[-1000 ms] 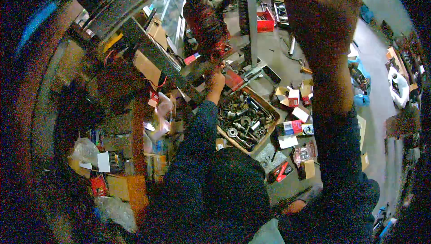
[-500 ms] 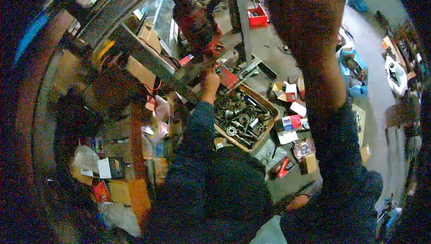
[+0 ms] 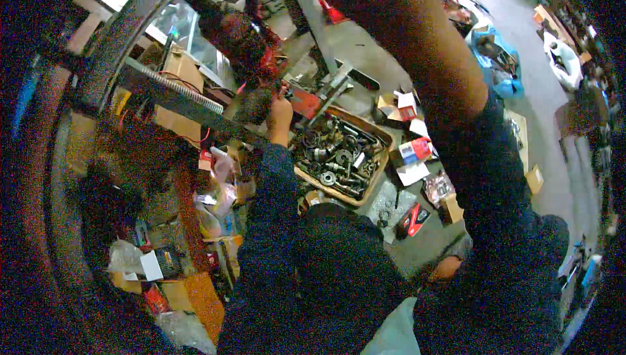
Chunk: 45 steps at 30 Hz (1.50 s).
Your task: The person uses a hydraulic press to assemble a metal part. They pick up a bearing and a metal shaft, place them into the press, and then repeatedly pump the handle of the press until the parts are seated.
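Observation:
My left hand (image 3: 280, 117) reaches forward from a dark sleeve, its fingers closed at the lower end of a dark red machine part (image 3: 266, 58). What they grip is too small and dark to make out. Just right of the hand is a flat red piece (image 3: 304, 102) beside a grey metal bar (image 3: 332, 91). My right forearm (image 3: 437, 61) is raised close to the camera and runs to the upper edge. The fingers of that hand do not show. Close by my left wrist stands a tray (image 3: 378, 184) full of greasy metal parts (image 3: 339, 156).
Opened boxes (image 3: 405, 107), a red-and-black box (image 3: 413, 220) and bubble wrap (image 3: 386, 211) lie right of the tray. A blue bag (image 3: 499, 61) and a white bag (image 3: 564, 61) are farther right. Cartons (image 3: 202, 290) and plastic bags (image 3: 222, 201) fill the left side.
The whole view has shifted, so the tray and machine part appear farther left and higher. My right forearm now slants left toward the upper edge. The left hand stays at the machine part.

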Each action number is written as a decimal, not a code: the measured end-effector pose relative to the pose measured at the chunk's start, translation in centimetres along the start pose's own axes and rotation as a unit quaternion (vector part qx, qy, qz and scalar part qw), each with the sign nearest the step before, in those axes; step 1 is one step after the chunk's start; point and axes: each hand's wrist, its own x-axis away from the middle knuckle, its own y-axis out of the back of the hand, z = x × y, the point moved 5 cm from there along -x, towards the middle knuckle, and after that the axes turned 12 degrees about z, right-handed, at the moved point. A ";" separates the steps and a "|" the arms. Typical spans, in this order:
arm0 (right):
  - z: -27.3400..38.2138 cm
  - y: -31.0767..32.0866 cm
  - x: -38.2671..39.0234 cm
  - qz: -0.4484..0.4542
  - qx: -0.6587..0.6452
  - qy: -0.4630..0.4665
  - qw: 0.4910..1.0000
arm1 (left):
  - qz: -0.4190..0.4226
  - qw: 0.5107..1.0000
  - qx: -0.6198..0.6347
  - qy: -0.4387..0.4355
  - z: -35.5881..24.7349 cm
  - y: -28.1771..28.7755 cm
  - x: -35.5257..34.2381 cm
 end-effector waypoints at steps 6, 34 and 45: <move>0.5 -2.7 22.3 0.315 0.160 -0.130 0.927 | 0.008 1.000 0.004 -0.009 -1.3 -0.9 -0.7; -4.9 0.9 28.8 0.068 0.069 -0.345 0.934 | 0.131 0.983 -0.126 0.034 -0.5 1.7 -0.9; -0.2 -12.3 45.1 -0.198 -0.663 -0.631 0.352 | 0.000 0.976 0.143 -0.162 -16.6 1.3 15.2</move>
